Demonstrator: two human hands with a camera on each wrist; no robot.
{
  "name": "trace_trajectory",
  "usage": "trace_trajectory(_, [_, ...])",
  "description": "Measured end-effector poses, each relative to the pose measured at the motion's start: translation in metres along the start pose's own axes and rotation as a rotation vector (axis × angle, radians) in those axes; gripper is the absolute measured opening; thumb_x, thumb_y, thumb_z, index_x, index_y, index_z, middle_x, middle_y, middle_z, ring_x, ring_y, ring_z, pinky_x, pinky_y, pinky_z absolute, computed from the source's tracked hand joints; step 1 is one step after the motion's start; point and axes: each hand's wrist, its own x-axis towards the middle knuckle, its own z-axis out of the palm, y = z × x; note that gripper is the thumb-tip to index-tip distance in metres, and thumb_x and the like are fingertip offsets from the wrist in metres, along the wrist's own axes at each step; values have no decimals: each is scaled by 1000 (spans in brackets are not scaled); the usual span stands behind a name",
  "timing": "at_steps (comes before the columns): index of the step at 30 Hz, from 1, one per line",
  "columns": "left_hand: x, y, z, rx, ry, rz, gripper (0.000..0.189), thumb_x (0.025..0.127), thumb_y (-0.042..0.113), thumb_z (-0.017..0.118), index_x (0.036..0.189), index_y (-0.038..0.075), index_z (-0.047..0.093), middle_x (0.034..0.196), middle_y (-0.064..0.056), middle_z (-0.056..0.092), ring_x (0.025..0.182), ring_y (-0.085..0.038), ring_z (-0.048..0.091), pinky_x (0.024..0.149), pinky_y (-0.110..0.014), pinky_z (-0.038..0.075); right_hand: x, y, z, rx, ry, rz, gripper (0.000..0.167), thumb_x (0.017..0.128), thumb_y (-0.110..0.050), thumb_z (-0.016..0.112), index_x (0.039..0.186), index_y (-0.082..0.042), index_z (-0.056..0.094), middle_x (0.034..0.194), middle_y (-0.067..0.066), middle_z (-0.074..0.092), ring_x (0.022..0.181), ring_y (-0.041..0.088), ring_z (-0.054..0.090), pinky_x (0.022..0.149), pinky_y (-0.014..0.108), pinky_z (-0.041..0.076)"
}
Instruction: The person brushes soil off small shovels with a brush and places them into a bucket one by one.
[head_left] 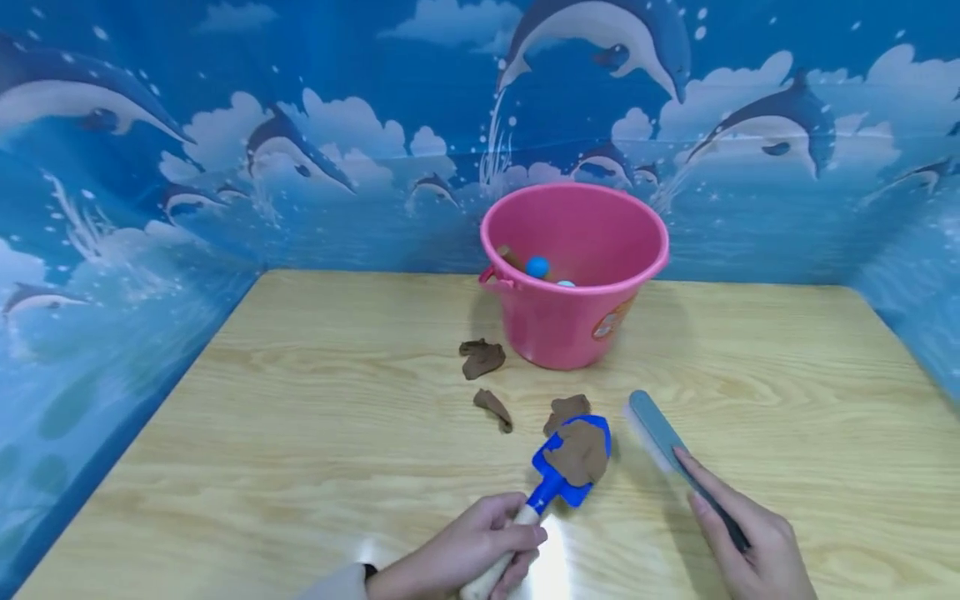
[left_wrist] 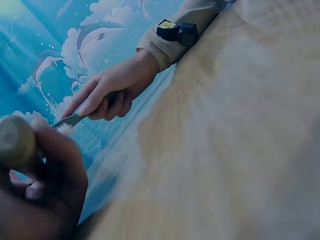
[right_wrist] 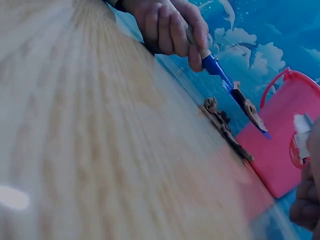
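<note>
My left hand [head_left: 480,542] grips the pale wooden handle of a small shovel [head_left: 550,487] with a blue blade. On that blade lies a flat brown clay-like piece [head_left: 577,452]. In the right wrist view the shovel blade [right_wrist: 220,72] is raised above the table, its tip overlapping the bucket. My right hand [head_left: 750,533] holds a long grey brush [head_left: 660,429] with pale bristles along its left side, forefinger stretched along the back. The left wrist view shows the brush [left_wrist: 71,120] in my right hand [left_wrist: 115,90], beyond the rounded end of the shovel's handle [left_wrist: 17,141].
A pink bucket [head_left: 555,333] stands at the back of the wooden table [head_left: 300,433], with a blue ball [head_left: 537,267] and other items inside. Brown pieces lie before it: a folded one [head_left: 483,358], a curled strip [head_left: 493,410] and another [head_left: 568,407] behind the shovel.
</note>
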Motion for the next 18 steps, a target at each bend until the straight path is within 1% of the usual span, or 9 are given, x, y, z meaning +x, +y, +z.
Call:
trace_trajectory(2, [-4,-1,0,54,15,30,19,96,14,55,90,-2,46,51,3,45,40,-1,43,40,-14,35,4,-2,8,29,38,-86,29,93,5,55,121,13,59,127,12,60,122,10,53,97,14,42])
trace_trajectory(4, [-5,-1,1,86,47,54,21,95,11,56,91,-7,46,49,0,43,39,-1,42,40,-13,35,10,-7,16,45,43,-155,29,97,-4,53,118,14,60,123,11,63,118,8,56,95,14,44])
trace_trajectory(5, [-5,-1,3,94,58,61,21,95,10,56,92,-8,46,49,0,43,39,-1,42,39,-14,35,14,-10,19,47,39,-194,30,99,-9,52,117,14,60,117,9,67,112,6,60,91,11,46])
trace_trajectory(7, [-5,-2,5,86,75,58,18,94,7,56,92,-7,45,50,0,43,39,-1,41,37,-14,32,21,-18,25,66,24,-267,34,100,-15,51,115,14,62,96,3,70,89,-1,62,76,4,46])
trace_trajectory(9, [-4,-3,7,65,84,39,14,93,6,55,91,-3,44,52,2,43,39,-1,39,36,-13,30,27,-25,28,79,7,-327,36,101,-18,50,112,13,63,76,-3,59,68,-6,50,61,0,38])
trace_trajectory(11, [-4,-3,9,40,85,20,11,93,5,54,91,1,44,55,5,43,40,-2,37,36,-13,28,31,-31,28,85,-8,-356,36,101,-18,49,110,13,64,68,-8,45,60,-6,35,52,0,27])
trace_trajectory(12, [-4,-3,9,28,81,8,11,93,6,54,91,3,44,55,5,42,41,-2,37,36,-12,28,32,-34,27,86,-14,-359,36,102,-19,49,110,12,64,68,-9,42,59,-7,32,52,-1,24])
trace_trajectory(14, [-5,-3,10,15,69,-5,10,93,7,53,92,5,43,56,6,41,41,-2,36,36,-12,27,31,-36,27,69,-20,-361,36,102,-20,49,110,11,65,67,-9,41,58,-7,31,51,-2,23])
trace_trajectory(18, [-7,-3,10,-3,38,-13,10,94,7,52,92,5,42,56,7,41,44,-1,36,39,-11,27,25,-33,28,31,-20,-369,35,102,-20,49,108,8,68,68,-9,43,58,-7,31,52,-2,24])
